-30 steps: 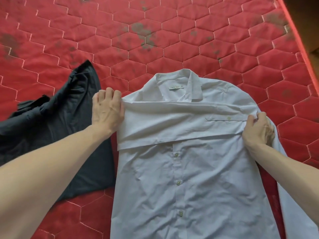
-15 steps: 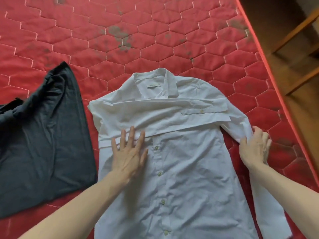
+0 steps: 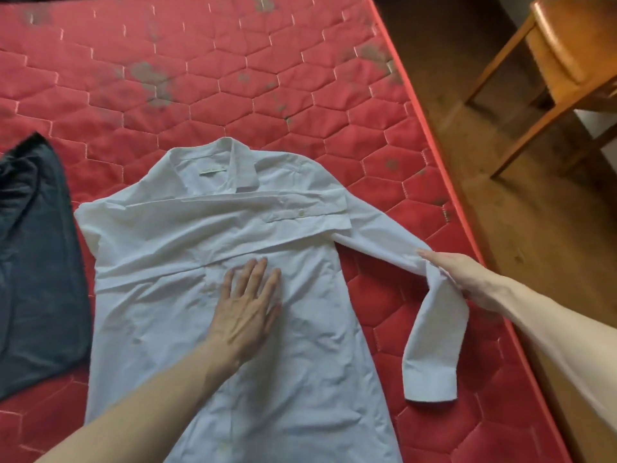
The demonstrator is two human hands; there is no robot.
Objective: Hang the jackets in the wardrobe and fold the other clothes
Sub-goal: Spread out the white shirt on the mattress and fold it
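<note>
Lying crumpled at the far left of the red mattress, a dark garment waits beside the white shirt, which is spread face up with one sleeve already folded across the chest. The left hand rests flat, fingers straight, pinning the shirt front. The right hand, fingers extended, lifts the other sleeve at its bend, cuff dangling. To fold well, I'd keep the left palm steady, carry the sleeve straight across parallel to the first, then smooth wrinkles outward. A wooden chair stands off the bed.
</note>
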